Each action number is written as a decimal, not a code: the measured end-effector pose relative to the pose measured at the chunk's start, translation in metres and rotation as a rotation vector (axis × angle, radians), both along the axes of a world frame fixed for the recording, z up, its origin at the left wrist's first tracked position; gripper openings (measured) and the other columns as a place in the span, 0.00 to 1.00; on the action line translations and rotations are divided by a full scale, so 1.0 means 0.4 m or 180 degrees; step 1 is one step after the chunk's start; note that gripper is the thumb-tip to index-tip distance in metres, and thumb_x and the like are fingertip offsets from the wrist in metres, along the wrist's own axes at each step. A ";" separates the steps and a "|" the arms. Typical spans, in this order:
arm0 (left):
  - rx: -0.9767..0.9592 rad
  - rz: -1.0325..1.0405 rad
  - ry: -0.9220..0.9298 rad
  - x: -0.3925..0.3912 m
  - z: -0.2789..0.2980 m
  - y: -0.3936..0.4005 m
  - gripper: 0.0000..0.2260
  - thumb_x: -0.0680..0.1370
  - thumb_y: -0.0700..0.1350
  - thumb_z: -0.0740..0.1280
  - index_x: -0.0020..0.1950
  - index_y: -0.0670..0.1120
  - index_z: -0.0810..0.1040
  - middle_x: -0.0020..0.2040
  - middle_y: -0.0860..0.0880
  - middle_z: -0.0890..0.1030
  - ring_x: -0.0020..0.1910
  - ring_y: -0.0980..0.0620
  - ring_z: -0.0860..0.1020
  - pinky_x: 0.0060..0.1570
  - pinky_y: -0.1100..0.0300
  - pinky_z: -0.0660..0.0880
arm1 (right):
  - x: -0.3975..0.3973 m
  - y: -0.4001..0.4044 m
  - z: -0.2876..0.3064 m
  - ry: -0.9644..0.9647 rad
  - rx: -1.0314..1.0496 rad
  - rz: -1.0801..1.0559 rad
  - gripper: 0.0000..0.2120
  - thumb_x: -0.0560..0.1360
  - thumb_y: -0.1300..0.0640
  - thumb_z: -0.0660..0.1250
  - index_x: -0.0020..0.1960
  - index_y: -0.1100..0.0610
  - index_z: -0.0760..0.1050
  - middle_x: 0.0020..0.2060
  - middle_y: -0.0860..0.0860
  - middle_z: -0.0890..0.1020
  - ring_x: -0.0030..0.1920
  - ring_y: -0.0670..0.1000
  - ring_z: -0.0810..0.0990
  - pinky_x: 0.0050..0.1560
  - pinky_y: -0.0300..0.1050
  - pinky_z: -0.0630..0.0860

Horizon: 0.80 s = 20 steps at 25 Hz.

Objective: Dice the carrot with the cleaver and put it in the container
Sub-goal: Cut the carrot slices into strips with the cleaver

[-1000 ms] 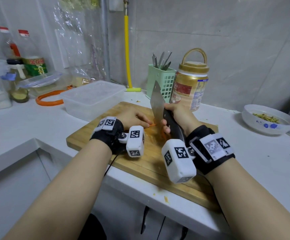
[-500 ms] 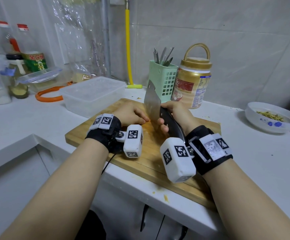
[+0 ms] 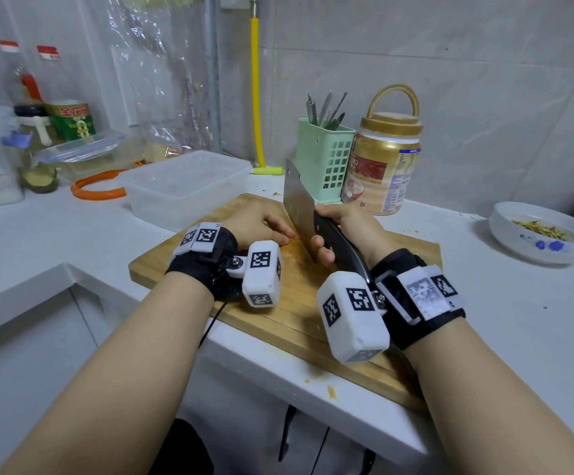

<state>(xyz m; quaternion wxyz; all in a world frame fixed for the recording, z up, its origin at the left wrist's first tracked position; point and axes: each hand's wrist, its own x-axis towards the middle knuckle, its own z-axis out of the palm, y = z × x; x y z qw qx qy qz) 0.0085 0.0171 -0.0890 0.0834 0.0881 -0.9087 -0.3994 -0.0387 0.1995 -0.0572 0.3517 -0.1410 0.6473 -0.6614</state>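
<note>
My right hand (image 3: 350,231) grips the black handle of the cleaver (image 3: 298,204), whose blade stands edge-down on the wooden cutting board (image 3: 296,313). My left hand (image 3: 258,224) lies on the board just left of the blade, fingers curled over the carrot (image 3: 292,238). Only a thin orange sliver of the carrot shows between the fingertips and the blade. The clear plastic container (image 3: 186,186) stands closed with its lid on at the board's far left corner.
Behind the board stand a green utensil basket (image 3: 325,159) and a gold-lidded jar (image 3: 383,166). A white bowl of scraps (image 3: 542,233) sits at right. Bottles, a glass dish and an orange ring (image 3: 97,192) crowd the back left. The counter edge runs close below the board.
The cleaver blade has shifted slightly left along the carrot toward my left fingertips, and the visible piece of carrot has shrunk. Both hands keep their holds.
</note>
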 end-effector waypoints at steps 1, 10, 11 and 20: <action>-0.0010 -0.0004 -0.0009 0.000 -0.001 0.000 0.07 0.75 0.39 0.72 0.51 0.47 0.84 0.40 0.56 0.81 0.39 0.63 0.76 0.35 0.78 0.69 | -0.003 -0.001 -0.002 0.0013 0.0028 0.0009 0.11 0.79 0.55 0.62 0.54 0.62 0.68 0.28 0.57 0.72 0.18 0.52 0.68 0.17 0.37 0.67; 0.0009 0.0137 -0.0090 -0.001 0.004 0.004 0.09 0.75 0.37 0.71 0.52 0.48 0.85 0.41 0.55 0.82 0.40 0.62 0.77 0.34 0.77 0.69 | -0.021 -0.001 -0.003 -0.0119 0.0103 0.0139 0.12 0.79 0.52 0.61 0.55 0.60 0.67 0.27 0.55 0.72 0.17 0.51 0.68 0.19 0.36 0.66; 0.0022 0.0144 -0.0109 -0.001 0.005 0.004 0.09 0.75 0.38 0.71 0.52 0.48 0.85 0.40 0.55 0.82 0.40 0.62 0.77 0.33 0.77 0.69 | -0.021 0.002 -0.004 -0.0104 0.0108 0.0148 0.12 0.79 0.52 0.62 0.54 0.60 0.67 0.27 0.55 0.72 0.17 0.51 0.68 0.19 0.36 0.66; 0.0032 0.0332 -0.0235 0.002 0.008 0.003 0.08 0.73 0.40 0.73 0.50 0.50 0.86 0.50 0.50 0.85 0.52 0.54 0.80 0.55 0.60 0.75 | -0.010 0.033 -0.007 -0.0475 -0.0232 0.0274 0.10 0.79 0.52 0.59 0.54 0.58 0.65 0.27 0.53 0.70 0.18 0.48 0.67 0.20 0.33 0.64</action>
